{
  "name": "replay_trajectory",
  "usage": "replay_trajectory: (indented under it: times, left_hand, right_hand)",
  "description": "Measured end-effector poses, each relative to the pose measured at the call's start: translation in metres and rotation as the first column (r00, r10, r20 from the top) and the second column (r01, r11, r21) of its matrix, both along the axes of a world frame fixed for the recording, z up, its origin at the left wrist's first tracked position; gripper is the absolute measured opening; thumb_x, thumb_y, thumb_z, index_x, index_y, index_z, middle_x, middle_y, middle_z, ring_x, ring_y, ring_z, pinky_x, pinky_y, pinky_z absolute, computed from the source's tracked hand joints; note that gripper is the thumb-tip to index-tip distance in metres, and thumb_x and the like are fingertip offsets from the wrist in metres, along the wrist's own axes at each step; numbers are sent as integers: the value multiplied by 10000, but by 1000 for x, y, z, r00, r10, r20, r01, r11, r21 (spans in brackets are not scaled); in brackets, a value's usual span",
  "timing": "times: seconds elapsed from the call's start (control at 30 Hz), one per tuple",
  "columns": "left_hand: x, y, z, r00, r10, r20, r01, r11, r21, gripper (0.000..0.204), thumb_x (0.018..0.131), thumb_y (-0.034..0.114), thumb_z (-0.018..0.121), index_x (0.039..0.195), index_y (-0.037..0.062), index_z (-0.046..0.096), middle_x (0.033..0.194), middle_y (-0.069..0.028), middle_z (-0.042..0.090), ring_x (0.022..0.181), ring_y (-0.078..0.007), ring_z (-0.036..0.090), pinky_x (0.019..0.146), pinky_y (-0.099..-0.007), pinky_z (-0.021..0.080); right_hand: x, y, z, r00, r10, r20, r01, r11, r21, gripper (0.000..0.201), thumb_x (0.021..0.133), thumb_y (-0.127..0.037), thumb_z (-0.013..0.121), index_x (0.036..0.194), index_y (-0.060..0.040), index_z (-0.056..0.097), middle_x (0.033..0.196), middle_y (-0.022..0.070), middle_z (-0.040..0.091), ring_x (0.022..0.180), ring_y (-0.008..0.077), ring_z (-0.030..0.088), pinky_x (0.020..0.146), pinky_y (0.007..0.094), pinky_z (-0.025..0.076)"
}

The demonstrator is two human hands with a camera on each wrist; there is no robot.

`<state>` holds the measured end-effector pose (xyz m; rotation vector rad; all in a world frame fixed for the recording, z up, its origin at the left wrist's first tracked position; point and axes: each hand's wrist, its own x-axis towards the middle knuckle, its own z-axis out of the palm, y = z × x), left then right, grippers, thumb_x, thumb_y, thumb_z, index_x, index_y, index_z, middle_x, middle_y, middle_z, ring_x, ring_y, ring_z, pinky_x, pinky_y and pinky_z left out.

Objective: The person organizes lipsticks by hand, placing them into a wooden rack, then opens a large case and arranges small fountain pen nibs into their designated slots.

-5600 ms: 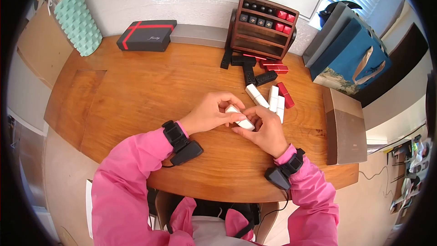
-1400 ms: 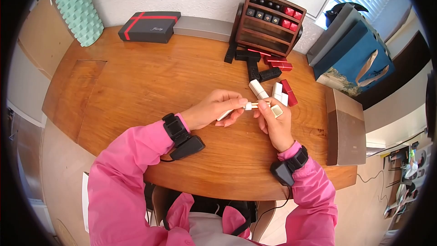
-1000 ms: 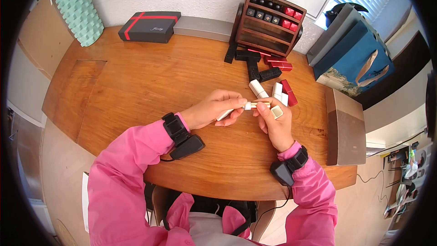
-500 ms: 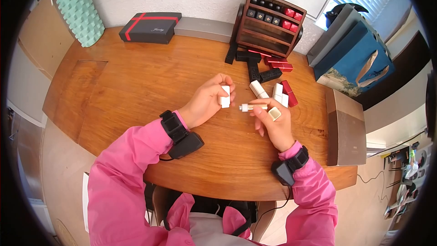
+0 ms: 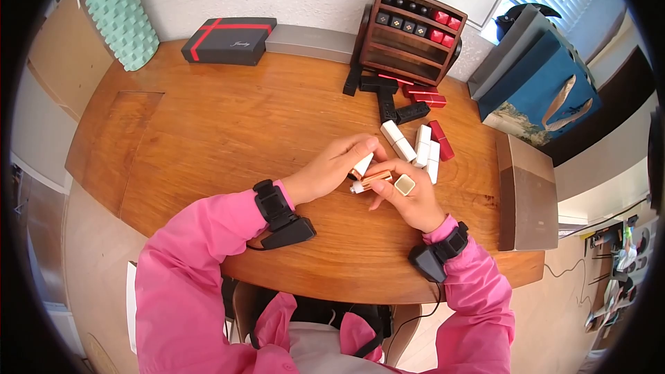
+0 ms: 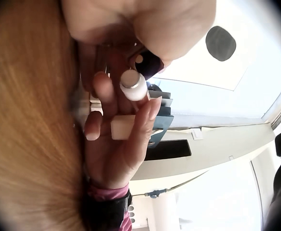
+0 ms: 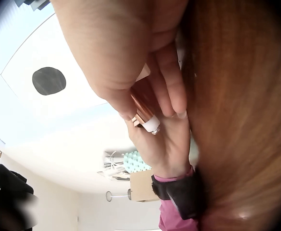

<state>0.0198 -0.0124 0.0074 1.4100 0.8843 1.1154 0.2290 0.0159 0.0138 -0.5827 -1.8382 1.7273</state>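
Both hands are in close over the tabletop (image 5: 228,118), nearly meeting. Left hand (image 5: 332,165) is pinching a white lipstick case piece (image 5: 362,165) between thumb and fingers, and the left wrist cam shows a dark square opening on its end. Right hand (image 5: 417,206) has a copper-colored lipstick tube (image 5: 377,180) pinched in its fingers, white tip poking out toward the left hand's side, tilted a bit. Same hand's also got a white square cap (image 5: 404,184) tucked in near the base of the thumb, hollow end facing up. The tube's just below the case piece in the head view, can't tell if they're touching.

Just past the hands there are three white lipsticks (image 5: 397,140) lying down with a red lipstick (image 5: 440,140) beside them, then black lipsticks (image 5: 413,112) farther back, near a wooden display rack (image 5: 404,56) with black and red ones in its upper rows.
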Motion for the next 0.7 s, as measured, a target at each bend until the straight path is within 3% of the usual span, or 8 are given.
replay_trajectory:
  times: [0.03,0.1,0.23,0.3,0.33,0.43,0.53,0.7]
  left_hand:
    - [-1,-1,0,1000,1,0,-1,1000,0,403,1107,371,403,1086,39,631,1029,-52,641,902,-111,598,810,-258,481]
    - [-2,-2,2,998,65,-17,-67,992,-111,469,1101,413,399,1017,28,654,870,-19,621,793,-91,560,712,-252,447]
    - [-4,-1,5,976,187,-109,-196,978,-73,484,1091,431,420,980,22,654,757,1,586,669,-64,501,576,-248,385]
    - [-11,0,13,983,177,58,-149,934,-323,465,1086,433,436,998,22,633,707,12,521,584,-53,432,480,-240,310]
    - [-13,1,14,982,178,58,-150,934,-323,465,1086,433,436,998,22,633,707,12,521,584,-53,432,480,-240,310]
    - [-22,7,9,924,154,350,-2,917,-400,420,1082,427,453,1089,28,583,710,14,453,541,-74,391,437,-221,289]
    - [-24,9,4,880,165,445,45,904,-424,413,1083,425,450,1103,32,577,753,9,469,547,-78,390,438,-221,299]
    - [-25,9,3,877,156,455,58,905,-421,414,1083,431,448,1115,38,572,765,10,463,553,-83,395,441,-224,311]
  right_hand:
    - [-1,-1,0,1000,1,0,-1,1000,0,235,1008,-129,636,1184,26,625,1079,117,707,928,164,705,657,268,601]
    - [-3,-2,1,993,-59,-99,55,998,-37,241,1013,-125,626,1188,41,617,1092,132,702,950,168,698,687,291,613]
    - [-5,-3,6,989,-97,-111,94,995,-26,245,1021,-131,611,1188,49,613,1104,148,697,941,176,696,703,305,619]
    - [-6,-4,7,976,-158,-153,148,986,-72,254,1029,-151,603,1182,52,611,1073,147,697,883,175,699,684,304,612]
    - [-4,-2,5,976,-157,-153,148,986,-72,254,1029,-151,603,1182,52,611,1073,147,697,883,175,699,684,304,612]
    - [0,3,1,966,-203,-161,199,979,-39,263,1034,-173,602,1175,49,611,991,123,691,802,160,687,646,285,586]
    - [0,3,1,965,-218,-149,217,976,-23,265,1030,-180,613,1174,42,614,911,87,670,733,134,659,618,266,555]
    - [-1,2,3,968,-216,-126,217,976,-6,268,1029,-183,617,1195,28,621,888,70,656,726,119,649,618,257,547]
